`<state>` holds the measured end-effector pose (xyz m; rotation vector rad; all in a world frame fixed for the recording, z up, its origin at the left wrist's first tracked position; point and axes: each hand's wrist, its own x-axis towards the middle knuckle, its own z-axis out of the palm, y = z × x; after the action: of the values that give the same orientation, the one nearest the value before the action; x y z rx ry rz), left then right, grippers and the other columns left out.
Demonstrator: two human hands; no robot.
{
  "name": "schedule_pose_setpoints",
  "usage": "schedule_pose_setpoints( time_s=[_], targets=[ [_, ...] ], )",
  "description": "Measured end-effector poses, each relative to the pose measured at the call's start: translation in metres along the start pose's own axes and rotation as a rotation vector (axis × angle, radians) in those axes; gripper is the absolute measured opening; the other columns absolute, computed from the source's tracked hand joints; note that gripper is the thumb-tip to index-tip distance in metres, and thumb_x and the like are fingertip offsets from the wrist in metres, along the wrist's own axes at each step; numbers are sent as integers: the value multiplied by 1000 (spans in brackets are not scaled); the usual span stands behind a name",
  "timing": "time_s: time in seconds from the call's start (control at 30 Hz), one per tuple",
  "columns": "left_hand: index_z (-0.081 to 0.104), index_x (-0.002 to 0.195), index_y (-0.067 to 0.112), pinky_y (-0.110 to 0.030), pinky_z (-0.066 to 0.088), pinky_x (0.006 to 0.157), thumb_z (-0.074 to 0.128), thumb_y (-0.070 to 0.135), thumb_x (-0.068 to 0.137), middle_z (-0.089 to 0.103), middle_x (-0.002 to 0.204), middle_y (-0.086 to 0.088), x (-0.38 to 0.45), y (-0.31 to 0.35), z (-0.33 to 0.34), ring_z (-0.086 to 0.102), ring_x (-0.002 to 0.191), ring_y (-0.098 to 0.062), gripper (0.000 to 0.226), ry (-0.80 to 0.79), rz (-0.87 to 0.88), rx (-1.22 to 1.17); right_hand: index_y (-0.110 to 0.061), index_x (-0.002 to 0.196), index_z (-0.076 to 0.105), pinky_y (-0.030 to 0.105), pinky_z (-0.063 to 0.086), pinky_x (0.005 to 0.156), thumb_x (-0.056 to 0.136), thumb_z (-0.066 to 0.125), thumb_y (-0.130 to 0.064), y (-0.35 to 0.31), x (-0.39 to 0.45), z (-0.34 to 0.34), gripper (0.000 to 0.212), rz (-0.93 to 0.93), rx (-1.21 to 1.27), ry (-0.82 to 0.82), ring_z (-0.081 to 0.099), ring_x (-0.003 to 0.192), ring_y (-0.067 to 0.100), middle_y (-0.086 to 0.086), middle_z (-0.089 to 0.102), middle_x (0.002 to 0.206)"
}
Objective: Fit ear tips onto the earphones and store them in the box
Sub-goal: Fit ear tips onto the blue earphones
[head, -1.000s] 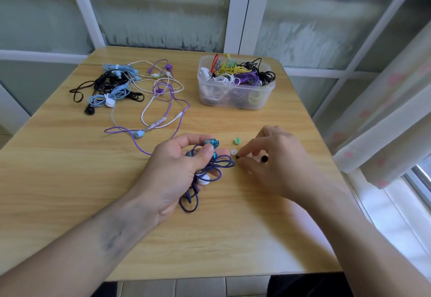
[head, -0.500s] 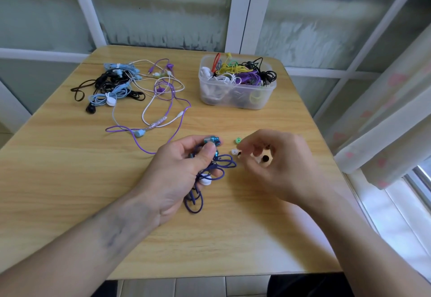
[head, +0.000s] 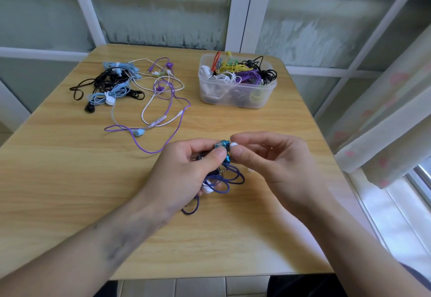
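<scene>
1. Metallic blue earphones with a dark purple cable point(head: 222, 145) sit above the wooden tabletop point(head: 70, 180), left hand point(head: 184, 175) gripping bud and bundled cable.
2. Right hand point(head: 272, 161) pinches a small white silicone ear tip point(head: 233, 144) against the bud.
3. Clear plastic box of coiled earphones point(head: 238, 82) stands far right; loose earphones point(head: 130, 89) lie far left.

The table point(head: 70, 180) is smooth matt wood-grain, the box point(head: 235, 97) clear frosted plastic, the blue earbud point(head: 222, 145) glossy metallic, the curtain point(head: 384, 121) soft cloth
</scene>
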<state>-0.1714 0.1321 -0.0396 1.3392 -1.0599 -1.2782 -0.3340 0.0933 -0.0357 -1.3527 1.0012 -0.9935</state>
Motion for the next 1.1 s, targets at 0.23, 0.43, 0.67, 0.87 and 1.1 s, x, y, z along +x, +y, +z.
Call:
schedule_pose_setpoints(
  time_s=[0.23, 0.43, 0.67, 0.87, 1.1],
  targets=[
    [74, 95, 14, -11, 38, 40, 56, 18, 95, 58, 53, 14, -2, 0, 3, 55, 54, -14, 18, 3, 108, 26, -7, 88, 72, 25, 56, 71, 61, 82, -17, 3, -1, 3, 31, 32, 116, 61, 73, 77, 22, 11, 76, 85],
    [75, 97, 22, -23, 53, 51, 62, 15, 91, 72, 76, -2, 0, -5, -3, 58, 63, -12, 16, 6, 186, 77, -11, 85, 72, 25, 56, 64, 56, 82, -21, 2, -1, 5, 33, 72, 208, 71, 71, 73, 18, 10, 76, 82],
    [76, 97, 21, -18, 51, 51, 63, 11, 90, 76, 82, 1, -2, -3, -5, 65, 69, -16, 17, -26, 270, 151, -15, 83, 79, 32, 51, 67, 52, 85, -32, 4, -2, 7, 35, 70, 174, 30, 66, 68, 15, 9, 75, 82],
    [75, 92, 26, -15, 50, 52, 66, 17, 88, 75, 83, -2, 2, -3, -10, 66, 70, -24, 13, -15, 283, 261, -16, 80, 78, 26, 54, 64, 52, 84, -31, 4, -3, 7, 32, 61, 177, 62, 70, 76, 18, 9, 76, 82],
    [75, 94, 33, -45, 55, 52, 67, 26, 90, 72, 82, 12, 2, -7, -14, 60, 68, -38, 11, -3, 335, 469, -13, 82, 77, 24, 56, 63, 59, 83, -20, 0, -2, 4, 25, 4, -15, 44, 69, 64, 13, 6, 77, 78]
  ],
)
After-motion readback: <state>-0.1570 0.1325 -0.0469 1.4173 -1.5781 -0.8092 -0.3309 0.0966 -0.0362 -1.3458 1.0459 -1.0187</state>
